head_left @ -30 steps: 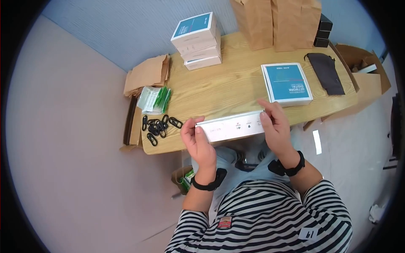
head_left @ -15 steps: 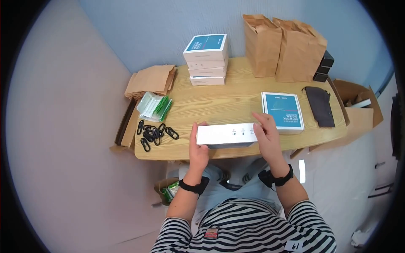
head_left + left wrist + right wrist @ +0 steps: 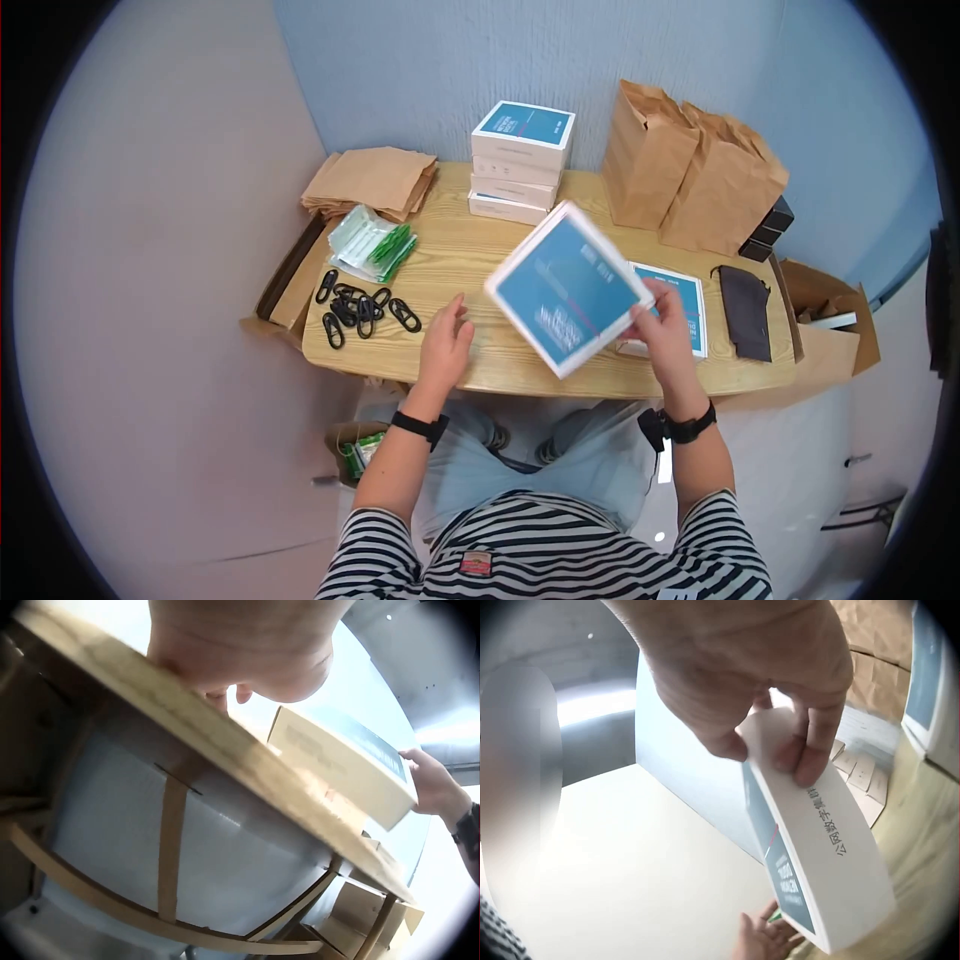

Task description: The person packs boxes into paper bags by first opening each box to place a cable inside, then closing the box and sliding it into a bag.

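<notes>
A white box with a blue printed lid is tilted over the middle of the table, its lid facing up toward the head camera. My right hand grips it by one corner; in the right wrist view the thumb and fingers pinch the end of the box. My left hand is apart from the box, over the table's front edge, with its fingers relaxed and nothing in them. Partly behind the held box lies a second blue-lidded box on the table.
Similar boxes are stacked at the back, left of brown paper bags. A dark pouch lies at the right. Along the left are flat paper bags, clear-and-green packets and several black looped cords.
The box, earlier held between both hands with a white side showing, has turned lid up in my right hand. My left hand has let go and moved left. The head view has shifted.
</notes>
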The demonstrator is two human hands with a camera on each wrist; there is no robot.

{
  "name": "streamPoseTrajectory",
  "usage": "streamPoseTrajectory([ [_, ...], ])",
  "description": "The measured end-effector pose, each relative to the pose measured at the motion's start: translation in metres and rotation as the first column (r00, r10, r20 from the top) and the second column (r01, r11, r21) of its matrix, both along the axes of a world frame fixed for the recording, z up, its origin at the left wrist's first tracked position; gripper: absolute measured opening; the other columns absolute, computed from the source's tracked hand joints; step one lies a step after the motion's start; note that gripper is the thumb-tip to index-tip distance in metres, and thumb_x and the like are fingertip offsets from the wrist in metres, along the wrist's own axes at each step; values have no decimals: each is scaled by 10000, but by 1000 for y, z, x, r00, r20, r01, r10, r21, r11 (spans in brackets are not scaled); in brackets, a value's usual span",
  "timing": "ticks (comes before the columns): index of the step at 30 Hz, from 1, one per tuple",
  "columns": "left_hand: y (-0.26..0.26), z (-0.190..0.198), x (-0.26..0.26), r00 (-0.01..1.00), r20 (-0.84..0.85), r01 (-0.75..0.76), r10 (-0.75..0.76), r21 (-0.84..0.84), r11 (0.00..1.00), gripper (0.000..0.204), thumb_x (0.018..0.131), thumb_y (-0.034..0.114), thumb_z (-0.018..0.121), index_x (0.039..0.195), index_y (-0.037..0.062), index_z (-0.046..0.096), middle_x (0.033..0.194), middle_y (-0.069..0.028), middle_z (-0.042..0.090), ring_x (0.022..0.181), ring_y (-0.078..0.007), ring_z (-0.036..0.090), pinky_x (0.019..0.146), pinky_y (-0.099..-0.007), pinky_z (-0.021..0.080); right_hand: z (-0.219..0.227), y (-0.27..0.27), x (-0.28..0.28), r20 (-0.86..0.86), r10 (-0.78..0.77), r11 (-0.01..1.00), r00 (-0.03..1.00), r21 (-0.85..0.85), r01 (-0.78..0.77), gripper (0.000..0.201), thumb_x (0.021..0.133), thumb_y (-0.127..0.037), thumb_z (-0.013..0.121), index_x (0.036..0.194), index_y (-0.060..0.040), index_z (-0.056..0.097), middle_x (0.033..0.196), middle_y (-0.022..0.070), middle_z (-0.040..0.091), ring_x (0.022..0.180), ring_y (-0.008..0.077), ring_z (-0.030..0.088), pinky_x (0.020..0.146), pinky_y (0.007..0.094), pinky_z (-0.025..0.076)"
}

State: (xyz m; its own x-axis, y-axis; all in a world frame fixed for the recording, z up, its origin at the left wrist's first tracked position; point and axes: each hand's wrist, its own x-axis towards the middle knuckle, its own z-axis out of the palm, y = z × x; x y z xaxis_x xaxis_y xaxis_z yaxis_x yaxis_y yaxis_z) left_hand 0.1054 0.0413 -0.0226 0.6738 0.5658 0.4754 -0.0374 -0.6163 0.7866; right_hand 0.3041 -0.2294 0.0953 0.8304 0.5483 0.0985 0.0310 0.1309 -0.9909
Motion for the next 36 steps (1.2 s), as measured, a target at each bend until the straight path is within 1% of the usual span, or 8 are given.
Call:
streamPoseTrajectory([
  [5, -9, 10, 5, 965, -206, -101, 165, 289, 952, 479, 1017, 361, 571, 1357, 24, 591, 1122, -194, 670, 1083, -395, 592, 990, -487, 439, 36, 51, 48, -178, -2, 983, 984, 183, 35, 329, 1014, -178, 586, 1249, 6, 449, 1116, 154, 614, 869, 241, 686, 778, 398, 617],
  [14, -7, 9, 4, 964, -201, -108, 172, 294, 950, 474, 1004, 414, 583, 1290, 42, 644, 1169, -175, 658, 1147, -381, 571, 1010, -481, 419, 61, 182, 133, -226, 23, 950, 974, 308, 49, 416, 1029, -233, 581, 1308, 16, 399, 1211, 226, 571, 964, 362, 701, 830, 439, 615],
  [21, -4, 12, 4, 958, -234, -99, 166, 273, 957, 490, 1003, 421, 584, 1316, 47, 629, 1176, -173, 654, 1154, -375, 565, 1021, -476, 410, 55, 247, 181, -240, 68, 957, 968, 290, 4, 562, 1032, -267, 582, 1423, 29, 309, 1259, 240, 557, 972, 348, 703, 811, 425, 617],
  [24, -5, 13, 3, 956, -239, -95, 168, 289, 953, 505, 997, 411, 598, 1351, 51, 605, 1178, -172, 650, 1151, -371, 565, 1021, -478, 408, 60, 262, 181, -181, -49, 987, 982, 143, 75, 580, 1025, -324, 592, 1412, 43, 366, 1159, 209, 608, 812, 297, 720, 667, 398, 620],
  [26, -5, 14, 4, 954, -248, -95, 168, 283, 954, 515, 989, 393, 615, 1376, 55, 584, 1179, -173, 646, 1152, -368, 564, 1022, -479, 407, 71, 264, 171, 62, -197, 961, 978, -183, 206, 639, 1006, -436, 598, 1376, 58, 436, 972, 161, 661, 609, 236, 683, 482, 358, 546],
  [29, -5, 10, 5, 963, -203, -113, 180, 304, 946, 515, 984, 381, 625, 1380, 55, 578, 1172, -175, 645, 1146, -369, 565, 1023, -475, 405, 67, 271, 175, 235, -273, 913, 933, -242, 328, 703, 979, -539, 594, 1317, 70, 497, 813, 117, 661, 504, 209, 637, 395, 346, 457],
  [34, -6, 13, 6, 956, -230, -111, 182, 291, 950, 518, 980, 377, 625, 1380, 52, 574, 1168, -175, 649, 1135, -373, 571, 1019, -474, 407, 60, 274, 207, 242, -127, 900, 962, -380, 214, 784, 933, -592, 636, 1260, 113, 538, 893, 192, 697, 635, 269, 694, 496, 387, 511],
  [36, -3, 12, 3, 959, -224, -102, 172, 292, 951, 520, 980, 377, 622, 1379, 48, 572, 1164, -175, 651, 1130, -375, 572, 1017, -475, 407, 26, 284, 235, 376, -345, 842, 860, -280, 461, 730, 927, -587, 658, 1201, 88, 606, 894, 149, 674, 588, 185, 617, 454, 336, 437],
])
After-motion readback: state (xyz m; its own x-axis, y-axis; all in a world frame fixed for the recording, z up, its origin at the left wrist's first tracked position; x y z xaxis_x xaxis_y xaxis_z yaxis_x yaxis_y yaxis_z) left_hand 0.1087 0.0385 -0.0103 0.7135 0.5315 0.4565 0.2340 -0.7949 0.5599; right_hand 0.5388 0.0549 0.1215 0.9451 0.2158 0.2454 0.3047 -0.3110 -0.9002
